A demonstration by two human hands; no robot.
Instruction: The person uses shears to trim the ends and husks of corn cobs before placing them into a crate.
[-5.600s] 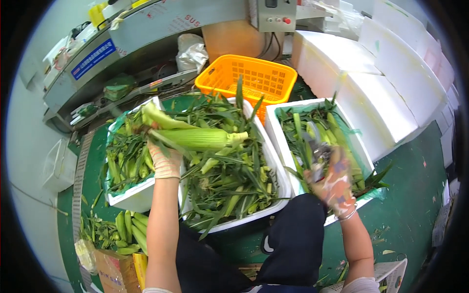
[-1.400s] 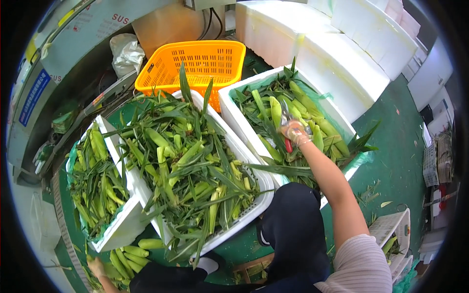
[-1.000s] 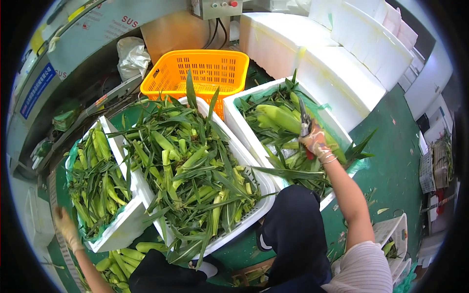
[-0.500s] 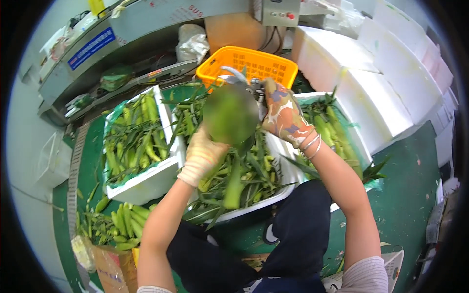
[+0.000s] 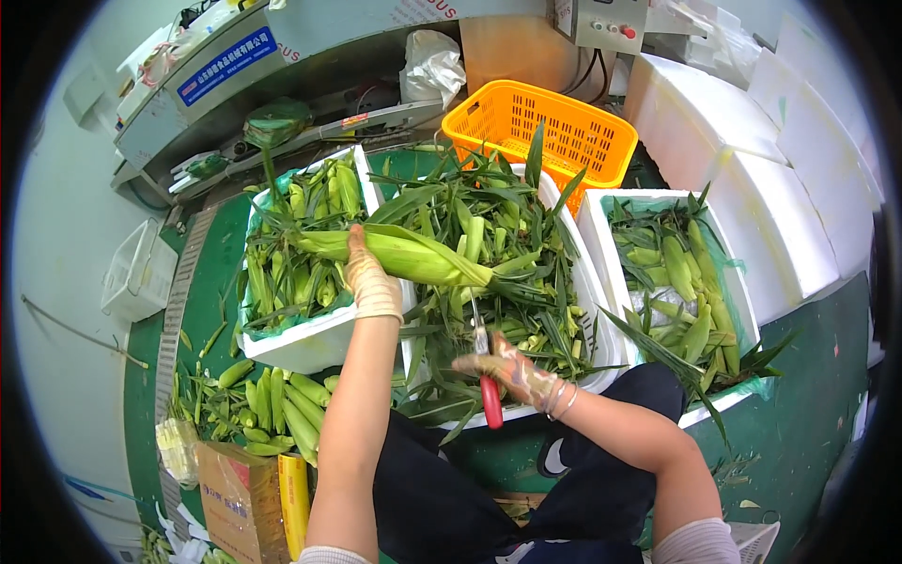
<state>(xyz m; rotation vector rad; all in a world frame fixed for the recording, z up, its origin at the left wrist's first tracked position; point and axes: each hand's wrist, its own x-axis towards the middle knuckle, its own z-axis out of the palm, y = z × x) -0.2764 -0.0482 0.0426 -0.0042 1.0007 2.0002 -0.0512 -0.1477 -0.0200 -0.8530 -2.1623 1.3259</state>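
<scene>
An ear of corn (image 5: pixel 427 257) in its green husk lies sideways in the closed grip of my gloved left hand (image 5: pixel 373 279). It is above the middle white crate (image 5: pixel 601 310), which is heaped with cut husks and leaves. Lower and to the right, my gloved right hand (image 5: pixel 512 371) is closed on pruning shears (image 5: pixel 491 404) with a red handle. Their metal blades point up toward the husk's right end; whether they touch it I cannot tell. On the left, a white foam box (image 5: pixel 310 350) lined with green film holds several ears in husks.
An orange basket (image 5: pixel 615 155) stands behind the middle crate. Another foam box (image 5: pixel 747 305) of corn is at the right, beside stacked white foam boxes (image 5: pixel 752 207). Loose ears (image 5: pixel 272 399) lie on the green floor at left, near a cardboard box (image 5: pixel 240 498).
Both hands have come down from close in front of me. The corn, earlier end-on, now lies sideways; my right hand with the shears is below it. The view has shifted too.
</scene>
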